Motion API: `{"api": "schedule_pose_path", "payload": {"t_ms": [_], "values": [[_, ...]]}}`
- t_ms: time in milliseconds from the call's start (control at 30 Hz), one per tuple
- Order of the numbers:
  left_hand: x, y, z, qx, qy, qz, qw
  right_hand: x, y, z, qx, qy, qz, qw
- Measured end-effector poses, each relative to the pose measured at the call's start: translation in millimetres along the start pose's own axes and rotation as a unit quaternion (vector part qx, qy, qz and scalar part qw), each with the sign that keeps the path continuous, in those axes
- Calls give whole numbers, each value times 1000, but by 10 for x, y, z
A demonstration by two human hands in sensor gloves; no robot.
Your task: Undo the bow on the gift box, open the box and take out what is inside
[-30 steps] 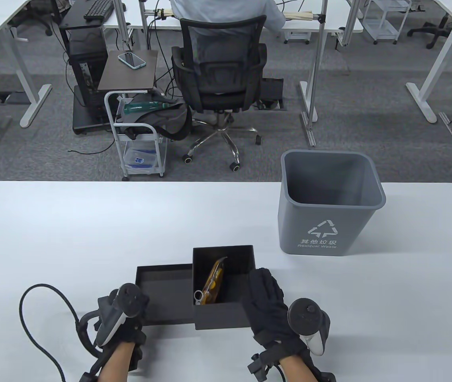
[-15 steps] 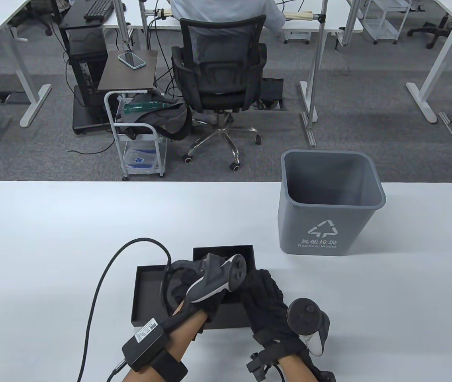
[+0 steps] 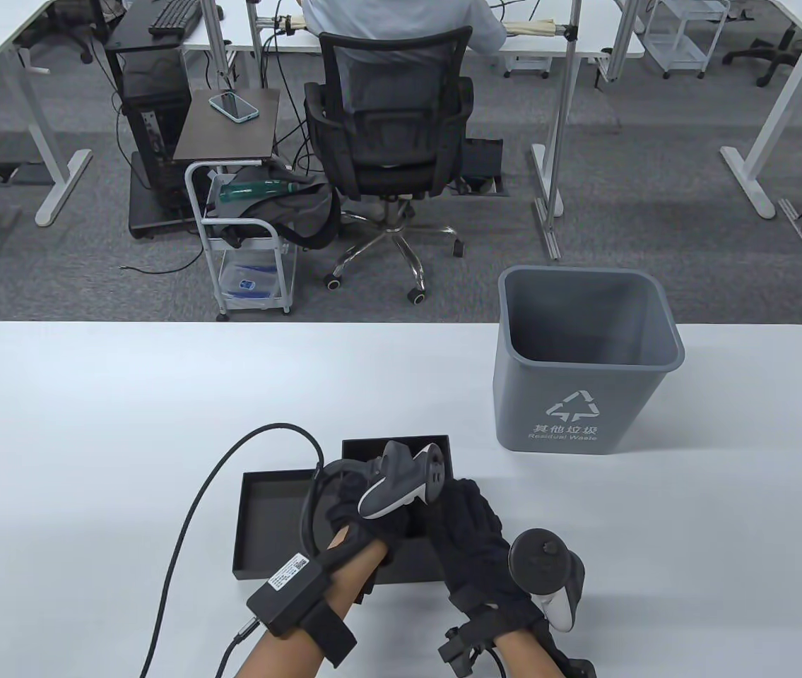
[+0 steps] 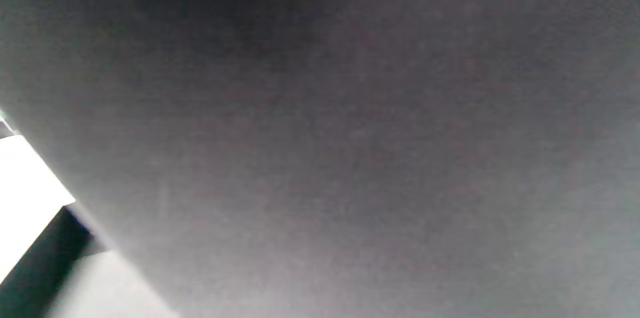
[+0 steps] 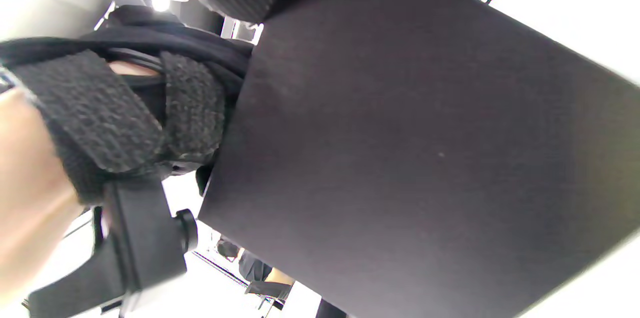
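Note:
The black gift box (image 3: 395,447) stands open near the table's front edge, and its lid (image 3: 270,519) lies upturned right beside it on the left. My left hand (image 3: 362,512) reaches down into the box from the left. Its fingers and the box's contents are hidden under the hand and tracker. The left wrist view shows only a blurred dark grey surface (image 4: 350,132). My right hand (image 3: 468,540) grips the box's right wall. The box's outer wall (image 5: 425,157) fills the right wrist view, with my left wrist strap (image 5: 100,117) beside it.
A grey waste bin (image 3: 584,367) stands on the white table (image 3: 90,424), behind and to the right of the box. My left glove's black cable (image 3: 185,505) arcs over the table left of the lid. A person sits on an office chair (image 3: 390,141) beyond the table.
My left hand left the lid's near edge and went right, into the open box, covering the yellow item seen before. The right hand and the box stayed put.

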State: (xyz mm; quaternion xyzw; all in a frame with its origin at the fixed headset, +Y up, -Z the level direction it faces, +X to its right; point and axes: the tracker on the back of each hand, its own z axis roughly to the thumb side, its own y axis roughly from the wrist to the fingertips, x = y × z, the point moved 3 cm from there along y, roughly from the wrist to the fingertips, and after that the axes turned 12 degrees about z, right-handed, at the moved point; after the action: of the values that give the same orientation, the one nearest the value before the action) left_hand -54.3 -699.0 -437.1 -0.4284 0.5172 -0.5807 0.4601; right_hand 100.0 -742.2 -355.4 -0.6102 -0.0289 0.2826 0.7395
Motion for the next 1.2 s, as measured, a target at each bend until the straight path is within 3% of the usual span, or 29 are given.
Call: {"api": "schedule_pose_path", "payload": {"t_ms": [167, 367, 467, 533, 667, 833, 967, 1200], "values": [[-199, -66, -78, 1, -52, 48, 997, 4, -2, 1, -1, -1, 1, 1000], [-957, -321, -344, 2, -138, 132, 982, -4, 2, -9, 1, 2, 1, 1000], [-1453, -587, -620, -2, -190, 172, 967, -5, 3, -18, 1, 4, 2, 1000], [-1653, -737, -839, -10, -208, 188, 960, -5, 4, -21, 2, 5, 3, 1000], [-1813, -951, -1369, -55, -196, 210, 956, -3, 7, -35, 4, 9, 5, 1000], [-1440, -1038, -2059, -120, -161, 205, 958, -1, 6, -44, 3, 9, 5, 1000], [-782, -943, -2505, -171, -174, 156, 957, -4, 10, -51, 2, 8, 5, 1000], [229, -690, -3018, -229, -195, 65, 951, -7, 13, -61, 1, 12, 6, 1000]]}}
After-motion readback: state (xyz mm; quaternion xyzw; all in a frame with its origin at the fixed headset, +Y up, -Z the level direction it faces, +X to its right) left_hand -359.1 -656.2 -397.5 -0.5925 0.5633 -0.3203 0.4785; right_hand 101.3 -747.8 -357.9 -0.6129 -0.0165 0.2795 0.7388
